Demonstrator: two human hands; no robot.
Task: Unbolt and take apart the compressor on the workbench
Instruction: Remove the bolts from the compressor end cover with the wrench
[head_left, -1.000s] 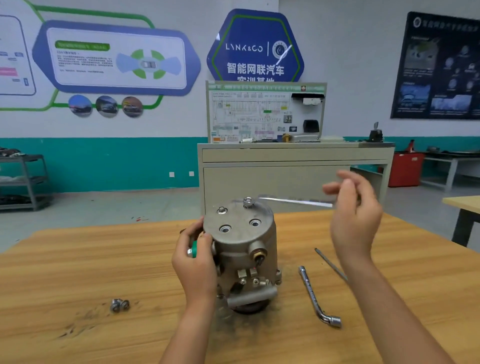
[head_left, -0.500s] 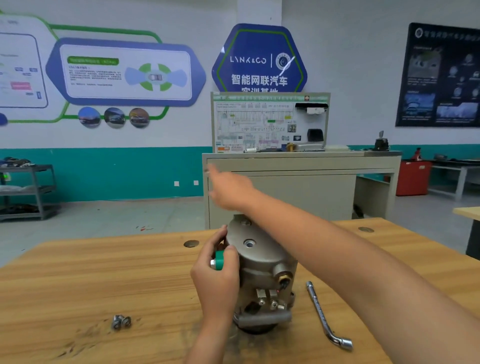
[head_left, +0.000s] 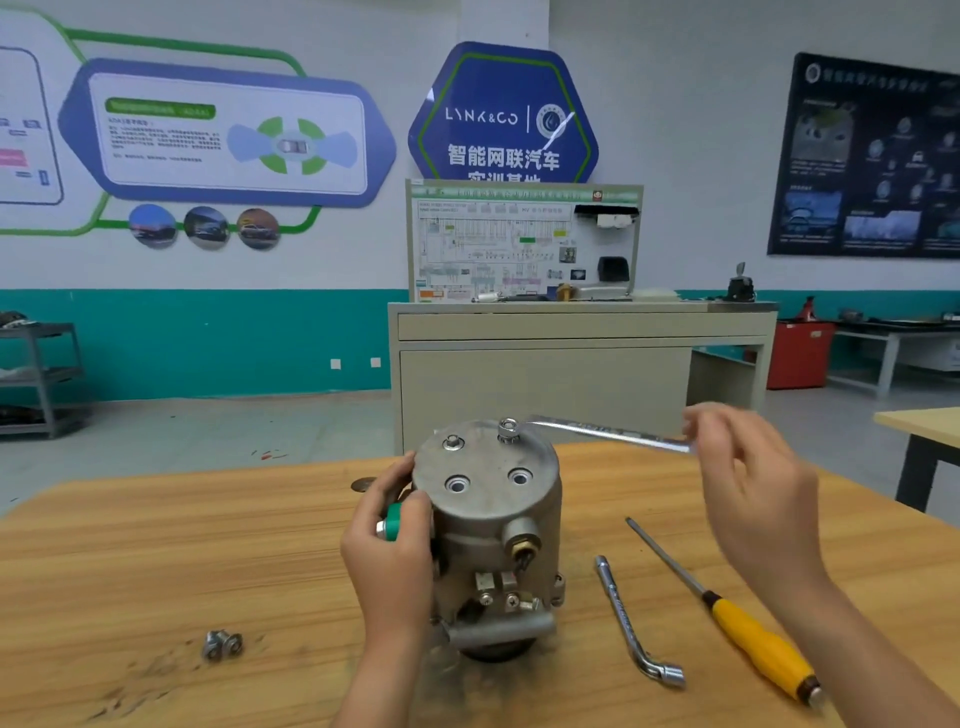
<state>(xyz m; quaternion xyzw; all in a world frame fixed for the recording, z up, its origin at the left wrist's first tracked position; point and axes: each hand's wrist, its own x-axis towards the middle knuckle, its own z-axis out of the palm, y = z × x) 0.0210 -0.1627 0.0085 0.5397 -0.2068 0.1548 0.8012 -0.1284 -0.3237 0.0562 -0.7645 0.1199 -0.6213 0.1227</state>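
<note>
A grey metal compressor (head_left: 493, 525) stands upright in the middle of the wooden workbench (head_left: 156, 545). My left hand (head_left: 389, 561) grips its left side, by a green-capped port (head_left: 393, 521). A flat wrench (head_left: 602, 431) sits on a bolt (head_left: 508, 429) at the back of the compressor's top face. My right hand (head_left: 753, 493) holds the far end of the wrench with loosely curled fingers. A second bolt (head_left: 453, 442) sits at the top left of the face; two empty bolt holes show in front.
Two loose bolts (head_left: 223, 644) lie on the bench at the front left. An L-shaped socket wrench (head_left: 631, 623) and a yellow-handled screwdriver (head_left: 748, 634) lie to the right of the compressor. A beige training cabinet (head_left: 571, 364) stands behind the bench.
Half a second ago my right arm reached across over the compressor to the left. It has swung back right, with the wrench again out to the right on the rear bolt. My left hand stays put.
</note>
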